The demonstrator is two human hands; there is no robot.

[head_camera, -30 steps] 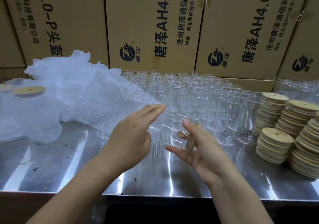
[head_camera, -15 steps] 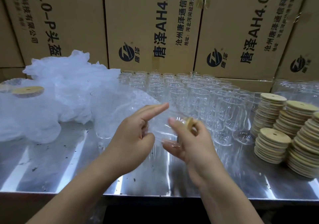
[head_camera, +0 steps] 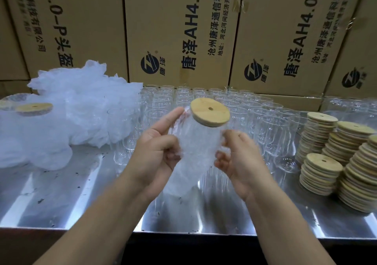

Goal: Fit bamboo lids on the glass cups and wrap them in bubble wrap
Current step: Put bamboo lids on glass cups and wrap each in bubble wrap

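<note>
Bubble-wrapped glass cup [head_camera: 195, 148], bamboo lid [head_camera: 210, 111] fitted, clasped by left hand [head_camera: 157, 152], right hand [head_camera: 240, 158]

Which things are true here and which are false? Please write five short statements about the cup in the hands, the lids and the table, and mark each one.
1. The left hand and the right hand hold one wrapped cup between them. True.
2. The wrapped cup has no lid. False: a bamboo lid sits on its top.
3. The stacks of spare lids stand at the left of the table. False: they stand at the right; the bubble wrap pile lies at the left.
4. Many bare glass cups stand behind the wrapped cup. True.
5. The bamboo lid has a small hole. True.
</note>
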